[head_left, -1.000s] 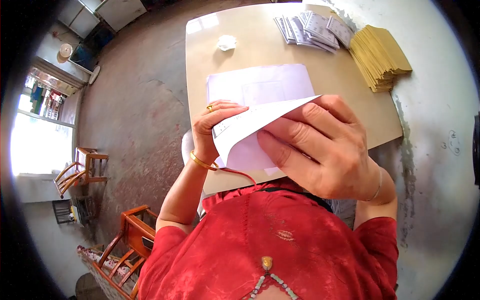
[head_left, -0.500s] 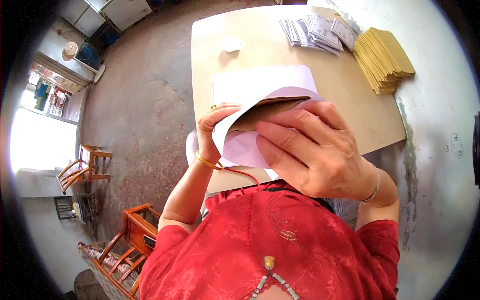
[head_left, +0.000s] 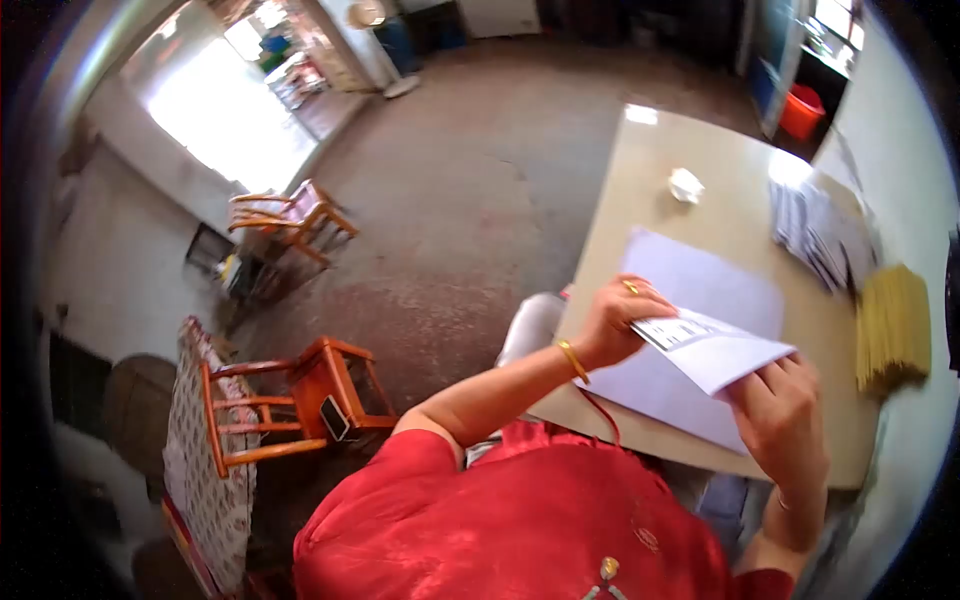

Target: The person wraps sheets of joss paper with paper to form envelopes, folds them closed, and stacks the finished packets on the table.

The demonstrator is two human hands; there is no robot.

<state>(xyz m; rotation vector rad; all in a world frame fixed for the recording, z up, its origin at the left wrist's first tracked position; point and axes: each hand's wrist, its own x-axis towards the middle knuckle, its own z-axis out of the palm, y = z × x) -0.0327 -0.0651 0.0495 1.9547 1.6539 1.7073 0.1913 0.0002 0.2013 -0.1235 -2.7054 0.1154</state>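
Note:
A folded white paper (head_left: 712,352) with dark print near its left end is held up over the table, slanting down to the right. My left hand (head_left: 622,318) pinches its left end between thumb and fingers. At the opposite end my right hand (head_left: 782,415) is closed on the paper, its fingertips partly hidden behind it. Beneath both hands lie larger white sheets (head_left: 705,272), flat on the table. The brown lining is not visible from this angle.
The beige table (head_left: 640,165) carries a crumpled white item (head_left: 686,185), printed white packets (head_left: 808,235) and a yellow-brown paper stack (head_left: 893,325) by the wall. To the left stand a wooden chair (head_left: 335,385) with a phone on it and another wooden chair (head_left: 300,215).
The view has swung left. The paper, gaping with brown inside before, is now flattened and tilted, its print showing. My right hand has moved from the opening to the paper's right end.

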